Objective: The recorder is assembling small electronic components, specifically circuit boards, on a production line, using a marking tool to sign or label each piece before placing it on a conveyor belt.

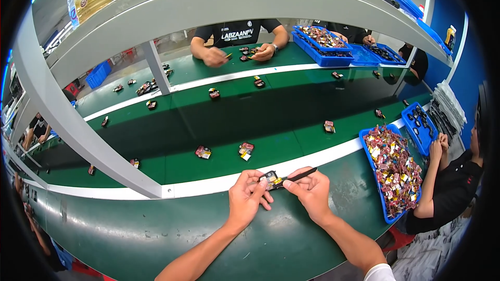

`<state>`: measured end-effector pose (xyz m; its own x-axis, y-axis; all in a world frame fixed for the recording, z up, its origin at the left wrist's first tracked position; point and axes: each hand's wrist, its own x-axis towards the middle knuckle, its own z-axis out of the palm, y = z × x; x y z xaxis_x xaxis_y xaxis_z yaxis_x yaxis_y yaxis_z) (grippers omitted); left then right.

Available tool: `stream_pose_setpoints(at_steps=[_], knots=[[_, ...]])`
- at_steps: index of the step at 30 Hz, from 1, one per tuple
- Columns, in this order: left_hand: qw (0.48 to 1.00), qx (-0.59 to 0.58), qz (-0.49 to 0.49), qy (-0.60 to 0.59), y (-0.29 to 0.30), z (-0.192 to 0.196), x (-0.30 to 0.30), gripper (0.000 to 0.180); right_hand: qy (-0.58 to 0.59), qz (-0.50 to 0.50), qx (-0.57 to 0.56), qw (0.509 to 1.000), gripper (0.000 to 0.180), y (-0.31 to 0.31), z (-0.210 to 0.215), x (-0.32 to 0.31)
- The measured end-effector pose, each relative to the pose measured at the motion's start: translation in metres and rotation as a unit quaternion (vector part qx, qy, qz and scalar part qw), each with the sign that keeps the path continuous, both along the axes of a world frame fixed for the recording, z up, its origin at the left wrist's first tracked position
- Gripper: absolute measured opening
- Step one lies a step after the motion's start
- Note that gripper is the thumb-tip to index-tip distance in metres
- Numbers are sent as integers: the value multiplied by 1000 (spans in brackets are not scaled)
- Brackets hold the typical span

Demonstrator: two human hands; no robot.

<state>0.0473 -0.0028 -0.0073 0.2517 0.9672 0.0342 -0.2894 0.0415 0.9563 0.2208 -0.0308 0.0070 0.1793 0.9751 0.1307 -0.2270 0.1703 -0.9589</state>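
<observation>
Just in front of the white rail, my left hand grips a small black electronic casing with yellow and pale parts inside. Its thumb and fingers are closed around the casing's edge. My right hand pinches a slim black tool, which looks like tweezers, and its tip meets the right side of the casing. The fingers partly hide the exact contact. Beyond my hands, two similar casings with red and yellow parts, one on the left and one on the right, lie on the green conveyor belt.
At my right stand a blue tray heaped with small red-and-yellow parts and a smaller blue tray of black pieces. A co-worker sits beside them; another works across the belt. A grey frame post rises at left.
</observation>
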Motion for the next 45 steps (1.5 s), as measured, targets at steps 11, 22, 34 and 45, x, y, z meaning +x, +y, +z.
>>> stream_pose_setpoints(at_steps=[11, 22, 34, 45], knots=[[1000, 1, 10, -1, 0, -1, 3, 22, -2, 19, -32, 999, 17, 0, -2, 6], [999, -7, -29, -16, 2, -7, -1, 32, -82, -11, 66, 994, 16, -4, -3, 5], [999, -7, -35, -26, 3, -8, 2, 33, -173, -35, 99, 979, 13, -5, -6, 7], [999, 2, -23, -28, 2, -11, 7, 30, -219, -39, 112, 968, 13, -6, -8, 13]])
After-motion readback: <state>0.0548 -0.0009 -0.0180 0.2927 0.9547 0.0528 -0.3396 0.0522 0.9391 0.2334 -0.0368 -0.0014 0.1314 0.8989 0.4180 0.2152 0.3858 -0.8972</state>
